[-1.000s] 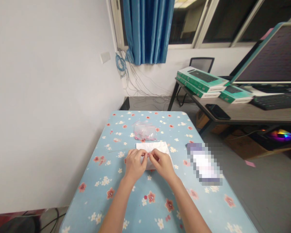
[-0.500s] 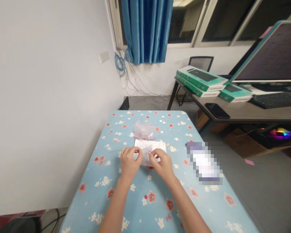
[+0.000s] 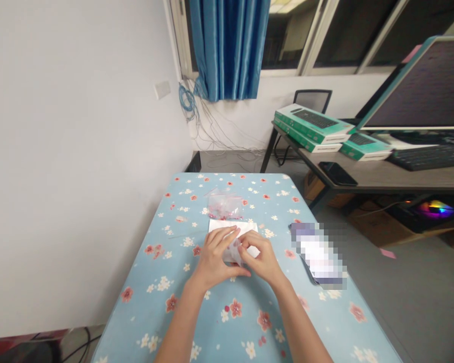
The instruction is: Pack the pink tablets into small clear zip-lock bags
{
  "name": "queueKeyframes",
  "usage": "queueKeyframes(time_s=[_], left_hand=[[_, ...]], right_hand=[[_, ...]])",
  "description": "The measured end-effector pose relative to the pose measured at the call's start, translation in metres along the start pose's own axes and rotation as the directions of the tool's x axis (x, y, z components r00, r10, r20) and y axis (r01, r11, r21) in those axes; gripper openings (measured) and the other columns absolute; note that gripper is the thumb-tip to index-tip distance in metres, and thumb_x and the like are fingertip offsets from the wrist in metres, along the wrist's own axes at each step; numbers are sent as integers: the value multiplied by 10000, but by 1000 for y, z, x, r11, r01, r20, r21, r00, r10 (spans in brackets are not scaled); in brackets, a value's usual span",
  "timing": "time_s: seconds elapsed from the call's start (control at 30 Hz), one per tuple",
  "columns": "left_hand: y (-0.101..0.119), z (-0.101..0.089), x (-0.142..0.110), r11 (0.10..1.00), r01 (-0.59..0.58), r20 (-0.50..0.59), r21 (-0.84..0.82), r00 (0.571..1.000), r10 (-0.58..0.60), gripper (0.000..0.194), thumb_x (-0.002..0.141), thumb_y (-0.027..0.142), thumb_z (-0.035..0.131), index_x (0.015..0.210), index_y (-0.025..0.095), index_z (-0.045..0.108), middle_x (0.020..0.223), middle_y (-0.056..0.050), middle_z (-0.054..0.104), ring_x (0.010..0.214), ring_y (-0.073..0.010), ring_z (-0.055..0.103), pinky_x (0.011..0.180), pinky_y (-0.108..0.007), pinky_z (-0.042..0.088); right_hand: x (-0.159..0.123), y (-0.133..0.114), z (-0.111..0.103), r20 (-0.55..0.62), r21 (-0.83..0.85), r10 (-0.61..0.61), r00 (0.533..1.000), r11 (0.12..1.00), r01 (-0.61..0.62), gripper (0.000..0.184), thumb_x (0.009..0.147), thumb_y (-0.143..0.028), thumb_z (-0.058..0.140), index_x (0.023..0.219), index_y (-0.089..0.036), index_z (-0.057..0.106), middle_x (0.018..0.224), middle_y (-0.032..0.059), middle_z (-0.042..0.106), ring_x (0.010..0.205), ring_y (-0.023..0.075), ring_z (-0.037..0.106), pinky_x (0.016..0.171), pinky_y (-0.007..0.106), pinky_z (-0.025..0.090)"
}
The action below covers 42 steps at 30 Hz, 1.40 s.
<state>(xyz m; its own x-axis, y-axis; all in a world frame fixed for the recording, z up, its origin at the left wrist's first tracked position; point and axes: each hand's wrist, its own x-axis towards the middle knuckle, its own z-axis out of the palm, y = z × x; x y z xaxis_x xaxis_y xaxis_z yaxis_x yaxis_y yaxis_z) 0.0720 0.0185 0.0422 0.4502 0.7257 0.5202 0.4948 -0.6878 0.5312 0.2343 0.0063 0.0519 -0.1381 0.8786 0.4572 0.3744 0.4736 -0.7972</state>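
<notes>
On the table, a sheet of white paper [image 3: 217,225] lies flat beneath my hands. My left hand [image 3: 215,257] is open over its left side, fingers stretched forward and thumb set well apart. Thumb and forefinger of my right hand [image 3: 259,254] are pinched on a thin, whitish see-through piece [image 3: 233,252], like a small plastic bag. It sits between the two hands, close to the left fingers; details on it are too small to make out. Just beyond the paper rests a clear plastic bag [image 3: 225,205] with small pink-red bits along its bottom.
A blue flowered cloth [image 3: 196,322] covers the table. A thin needle-like line [image 3: 179,236] lies left of the paper. To the right is a phone [image 3: 318,254], its screen blurred out. A desk [image 3: 378,176] with keyboard boxes [image 3: 314,126] stands at the right; a wall is left.
My left hand has opened from a pinch, fingers reaching forward and thumb moving right. My right hand has shifted slightly right, still pinching; the see-through piece now shows between the hands.
</notes>
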Motion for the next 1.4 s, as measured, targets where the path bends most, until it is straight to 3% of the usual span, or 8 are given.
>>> queueKeyframes(time_s=[0.23,0.6,0.73,0.77,0.93,1.1,1.27,1.4], left_hand=[[4,2,0,996,-48,-93,69,994,55,731,588,549,760,1185,206,516,1075,-88,635,1021,-253,563,909,-424,433],[5,7,-1,992,-71,-144,107,986,86,637,691,438,726,1230,198,484,1037,-79,621,994,-231,571,956,-423,439],[4,4,-1,991,-54,-138,120,988,71,556,724,427,701,1194,191,519,963,-74,627,899,-208,592,805,-349,511],[4,3,0,990,-51,-139,132,988,70,534,733,421,694,1183,187,528,946,-74,628,878,-205,595,776,-340,516],[4,-2,3,980,-46,-113,192,991,69,428,775,407,644,1132,187,563,912,-74,635,834,-205,606,735,-336,521],[2,-9,8,967,-15,34,254,999,6,461,788,443,615,1166,191,541,960,-73,636,894,-226,599,768,-363,513],[1,-10,6,964,30,161,265,984,-74,597,743,457,664,1243,199,464,1060,-73,618,959,-240,584,816,-396,501],[2,-5,1,968,64,139,242,985,-100,658,711,474,692,1253,199,441,1058,-75,623,962,-248,594,811,-399,508]], right_hand=[[-1,-2,-2,-32,11,42,999,999,-42,208,764,-155,541,567,-190,486,630,13,575,653,156,530,649,283,409],[-3,0,-1,-110,37,146,983,989,-143,188,767,-193,554,581,-185,527,587,-2,555,591,141,519,602,274,408],[-2,3,-2,-99,114,252,963,964,-241,100,767,-231,581,681,-191,546,636,-6,581,621,142,552,608,268,434],[-2,4,-2,-70,163,291,954,947,-277,58,760,-236,596,763,-198,552,668,-10,598,634,143,566,606,263,442],[1,3,5,95,449,479,873,762,-467,370,741,-270,615,1098,-231,527,929,36,682,785,170,627,618,253,473],[1,2,19,169,613,603,780,555,-562,312,740,-294,591,1039,-221,638,992,41,683,860,191,639,635,252,488],[-1,5,31,172,693,621,765,475,-542,306,668,-239,623,967,-197,675,897,39,710,805,200,661,658,277,507],[-1,4,33,199,726,643,740,411,-551,318,661,-277,674,966,-187,684,887,46,716,772,197,672,635,275,514]])
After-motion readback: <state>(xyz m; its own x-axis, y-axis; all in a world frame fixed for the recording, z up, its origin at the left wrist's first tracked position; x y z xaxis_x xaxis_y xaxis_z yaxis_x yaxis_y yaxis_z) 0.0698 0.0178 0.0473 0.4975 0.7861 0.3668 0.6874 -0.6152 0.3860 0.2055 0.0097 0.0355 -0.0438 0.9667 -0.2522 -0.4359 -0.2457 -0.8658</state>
